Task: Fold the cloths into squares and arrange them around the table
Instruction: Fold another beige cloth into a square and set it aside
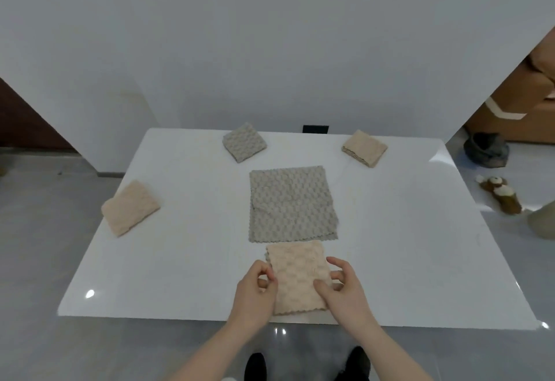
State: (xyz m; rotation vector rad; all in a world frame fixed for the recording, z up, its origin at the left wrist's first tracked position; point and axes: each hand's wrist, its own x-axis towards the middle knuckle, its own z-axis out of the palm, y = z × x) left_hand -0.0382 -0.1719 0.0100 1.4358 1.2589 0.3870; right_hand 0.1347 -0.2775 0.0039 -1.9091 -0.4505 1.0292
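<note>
Three folded squares lie around the white table (186,260); a grey cloth (291,205) lies unfolded mid-table. Left hand (255,289) and right hand (342,287) pinch the peach cloth (297,275) by its sides at the near edge

**Around the worktop**

A plush toy (500,194) lies on the grey floor (36,230) to the right. Farther right sits a dark bundle (486,150). A black outlet (315,129) shows on the far wall (240,35).

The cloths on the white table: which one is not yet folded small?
The large grey textured cloth in the table's middle. It lies spread wide, while the other grey cloth and the beige ones are compact squares.
</note>
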